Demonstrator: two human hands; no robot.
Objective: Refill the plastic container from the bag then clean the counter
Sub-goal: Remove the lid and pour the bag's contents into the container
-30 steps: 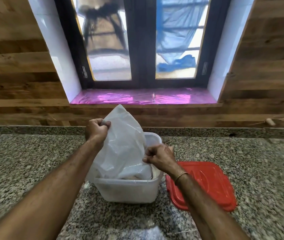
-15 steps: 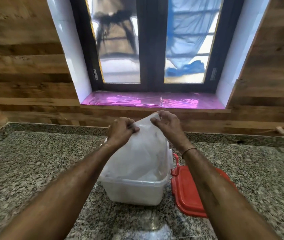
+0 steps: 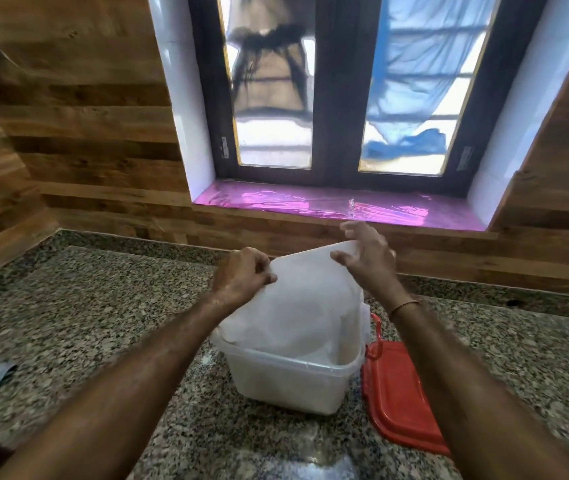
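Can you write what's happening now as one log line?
left hand: pinching bag | right hand: open at bag top | bag: in container | lid: off

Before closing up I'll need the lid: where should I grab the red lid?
Take the red lid by its long right edge, coming from the right. It lies flat on the counter, its left side tight beside the plastic container.

Both forearms are bare, with no sleeves in view. The right wrist wears a thin band (image 3: 403, 307), seemingly a reddish-brown thread. Both hands are ungloved.
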